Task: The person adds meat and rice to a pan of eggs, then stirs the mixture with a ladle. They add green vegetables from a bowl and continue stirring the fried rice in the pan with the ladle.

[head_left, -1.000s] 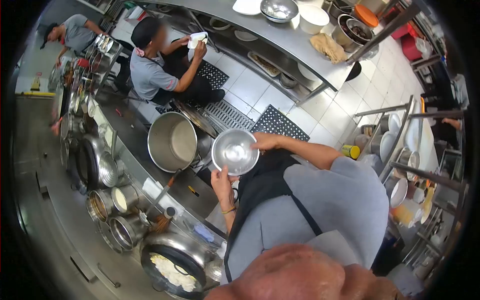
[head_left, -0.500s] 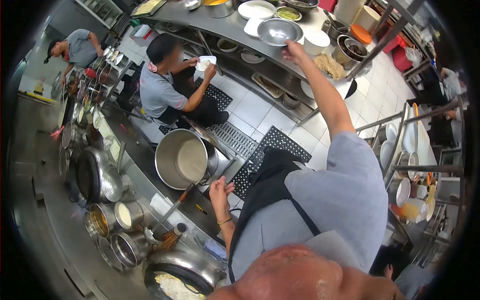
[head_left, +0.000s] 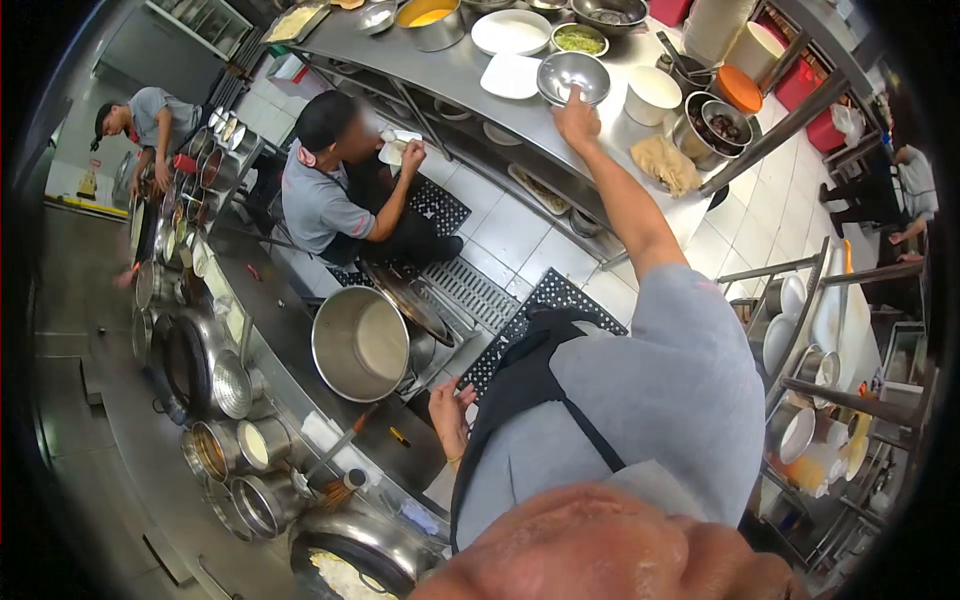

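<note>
My right hand [head_left: 577,122] reaches out to a shallow metal bowl [head_left: 572,70] at the steel counter's near edge and grips its near rim. Inside, the bowl shows bare metal. Left of it is a white square plate [head_left: 510,76], with a white round plate [head_left: 510,34] behind. A white tub [head_left: 652,97] stands right of the bowl, near a crumpled tan cloth [head_left: 665,165]. My left hand [head_left: 452,412] hangs in front of my apron, holding nothing, its fingers loosely bent and apart. Close to it stands a big deep pot [head_left: 361,342].
A co-worker [head_left: 335,190] sits low between the counters, holding a small white dish. Another person [head_left: 160,125] works at the far left. Along the left cooking line are a skimmer [head_left: 232,386], several metal pots and a wok [head_left: 370,545]. A rack [head_left: 800,340] stands at right.
My right hand stays on the bowl, with more of the square plate now showing beside it. The co-worker's hand has risen toward the face. My left hand has shifted slightly down.
</note>
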### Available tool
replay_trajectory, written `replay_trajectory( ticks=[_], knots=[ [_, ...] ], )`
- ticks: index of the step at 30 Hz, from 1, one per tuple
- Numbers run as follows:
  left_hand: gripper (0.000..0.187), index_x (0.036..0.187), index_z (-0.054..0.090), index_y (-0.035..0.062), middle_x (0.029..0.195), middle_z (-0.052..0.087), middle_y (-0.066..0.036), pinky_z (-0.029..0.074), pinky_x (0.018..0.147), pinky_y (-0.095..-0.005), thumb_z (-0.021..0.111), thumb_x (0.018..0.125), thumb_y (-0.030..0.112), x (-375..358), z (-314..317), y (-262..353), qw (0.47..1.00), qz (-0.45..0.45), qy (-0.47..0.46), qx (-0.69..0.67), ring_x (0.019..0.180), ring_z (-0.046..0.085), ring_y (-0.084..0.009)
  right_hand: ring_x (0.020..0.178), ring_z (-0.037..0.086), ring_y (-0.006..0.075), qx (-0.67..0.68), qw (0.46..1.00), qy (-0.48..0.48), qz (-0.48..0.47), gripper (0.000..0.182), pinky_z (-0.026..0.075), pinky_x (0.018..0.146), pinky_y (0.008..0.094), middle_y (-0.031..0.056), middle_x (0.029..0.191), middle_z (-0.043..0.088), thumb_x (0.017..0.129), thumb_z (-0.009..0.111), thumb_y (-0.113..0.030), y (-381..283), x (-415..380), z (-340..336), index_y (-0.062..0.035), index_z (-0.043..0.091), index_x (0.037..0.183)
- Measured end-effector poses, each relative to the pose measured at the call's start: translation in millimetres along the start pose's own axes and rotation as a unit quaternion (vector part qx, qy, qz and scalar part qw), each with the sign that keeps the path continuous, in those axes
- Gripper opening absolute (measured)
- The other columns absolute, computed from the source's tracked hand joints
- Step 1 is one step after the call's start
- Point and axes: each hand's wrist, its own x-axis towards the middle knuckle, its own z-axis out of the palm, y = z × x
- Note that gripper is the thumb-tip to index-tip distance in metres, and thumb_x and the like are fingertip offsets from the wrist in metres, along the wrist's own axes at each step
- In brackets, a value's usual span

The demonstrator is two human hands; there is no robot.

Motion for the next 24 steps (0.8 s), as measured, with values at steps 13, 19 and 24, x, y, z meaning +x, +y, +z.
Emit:
replay_trajectory(
  ticks=[13, 19, 24],
  knots=[
    [0.016, 0.106, 0.064, 0.0005, 0.096, 0.070, -0.007, 0.057, 0.069, -0.0258, 0.063, 0.100, 0.016, -13, 36, -63, 0.997, 0.019, 0.034, 0.073, 0.079, 0.071, -0.0149, 0.075, 0.068, 0.0390, -0.020, 0.979, 0.091, -0.179, 0.054, 0.051, 0.068, 0.0501, 0.0205, 0.083, 0.070, 0.096, 0.061, -0.022, 47, 31, 2, -0.0091, 0.047, 0.147],
    [0.047, 0.135, 0.063, 0.0063, 0.134, 0.063, -0.015, 0.040, 0.111, -0.0329, 0.061, 0.100, 0.037, -80, -10, -228, 0.956, 0.163, -0.076, 0.231, 0.128, 0.056, -0.0276, 0.092, 0.073, 0.0337, 0.201, 0.850, -0.229, -0.429, 0.032, 0.055, 0.082, 0.0394, 0.0243, 0.108, 0.072, 0.094, 0.064, -0.004, 4, -163, 68, -0.0004, 0.068, 0.125],
    [0.064, 0.141, 0.058, 0.0088, 0.149, 0.050, -0.019, 0.032, 0.118, -0.0387, 0.057, 0.095, 0.054, -123, 1, -219, 0.916, -0.226, 0.158, 0.290, 0.142, 0.043, -0.0326, 0.068, 0.063, 0.0105, 0.218, 0.661, -0.535, -0.478, 0.024, 0.050, 0.060, 0.0281, 0.0093, 0.080, 0.073, 0.092, 0.068, -0.006, -24, -342, 97, 0.0001, 0.072, 0.115]
  ],
)
